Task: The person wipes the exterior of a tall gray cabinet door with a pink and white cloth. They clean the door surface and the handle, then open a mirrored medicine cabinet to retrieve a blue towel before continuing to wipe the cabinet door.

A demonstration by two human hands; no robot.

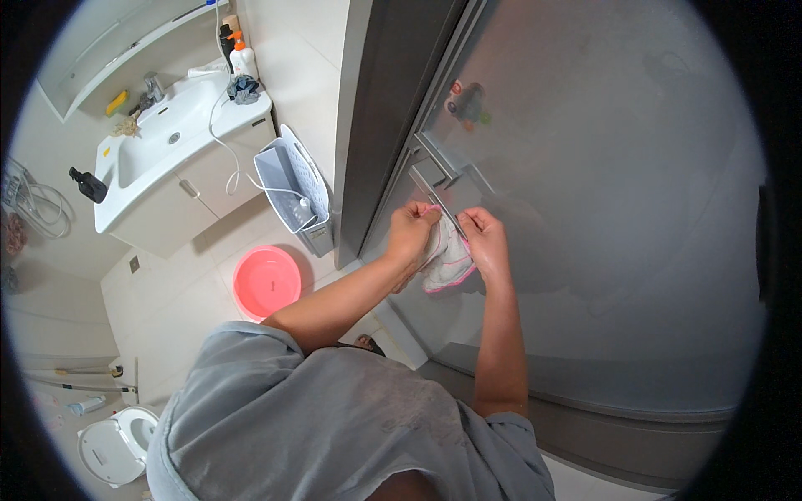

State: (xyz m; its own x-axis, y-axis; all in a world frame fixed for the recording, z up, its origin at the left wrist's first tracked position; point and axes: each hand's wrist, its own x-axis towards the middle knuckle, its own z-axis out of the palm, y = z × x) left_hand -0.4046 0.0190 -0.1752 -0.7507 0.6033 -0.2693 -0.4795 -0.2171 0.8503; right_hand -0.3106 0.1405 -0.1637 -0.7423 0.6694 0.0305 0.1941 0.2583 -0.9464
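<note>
A pale cleaning cloth (450,260) with pink edging hangs between my two hands, close to a grey frosted door panel (601,219). My left hand (410,228) pinches its upper left corner. The right side of the cloth is gripped by my right hand (484,241), fingers curled near the metal door handle (433,188). The handle's lower end is partly hidden behind the cloth and my fingers, and I cannot tell whether the cloth is wrapped around it.
A pink basin (267,282) stands on the tiled floor, left of my arm. Beside the wall is a grey plastic basket (313,235) with a white cable running into it. A white washbasin (135,156) sits on a cabinet at upper left; a toilet (106,451) is at lower left.
</note>
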